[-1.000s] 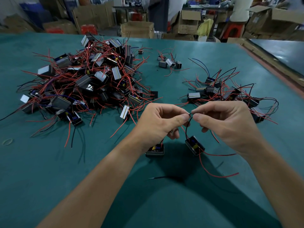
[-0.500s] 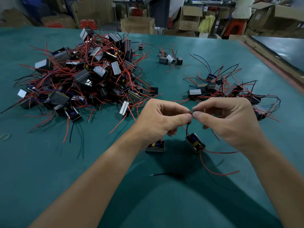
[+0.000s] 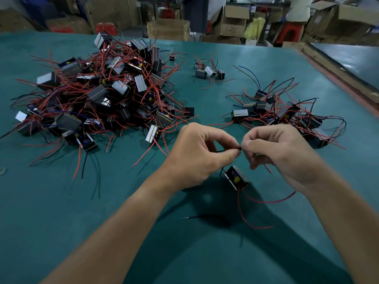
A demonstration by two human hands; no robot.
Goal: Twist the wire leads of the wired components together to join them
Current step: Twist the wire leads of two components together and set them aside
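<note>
Wire leads (image 3: 225, 150) in closed fingertip grip of left hand (image 3: 196, 154) and right hand (image 3: 281, 154)

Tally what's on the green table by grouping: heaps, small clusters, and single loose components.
Heaps: 2, left heap and right heap
Small clusters: 1, far cluster
Single components: 2, far component and near component
Total: 5

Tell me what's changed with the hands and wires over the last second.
The black lead pinched between the left hand and right hand now runs level instead of hanging down. One component is now hidden behind the left hand. Both grips, the other component and the big pile stayed.
</note>
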